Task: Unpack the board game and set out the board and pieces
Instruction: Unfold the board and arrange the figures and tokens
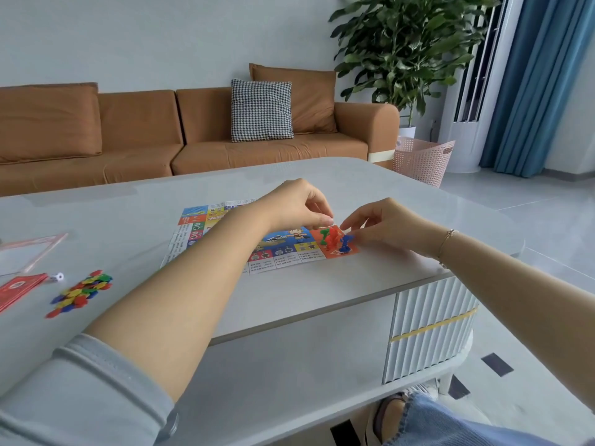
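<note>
Colourful paper game board (pixel 283 249): the left forearm is covering its middle; the printed text is too small to read.
Red card stack (pixel 17 289): the picture's left edge is cutting it off.
Clear plastic case (pixel 29 252): the left edge is cutting it off.
Left hand (pixel 296 204): fingertips are curling down; whether they are touching a figure is unclear.
Small white die (pixel 58 276): its pips are too small to tell.

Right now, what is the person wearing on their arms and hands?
The left arm has a pale grey-blue sleeve pushed up past the elbow. The right arm shows no sleeve and wears a thin bracelet at the wrist. Both hands are bare, no gloves.
</note>
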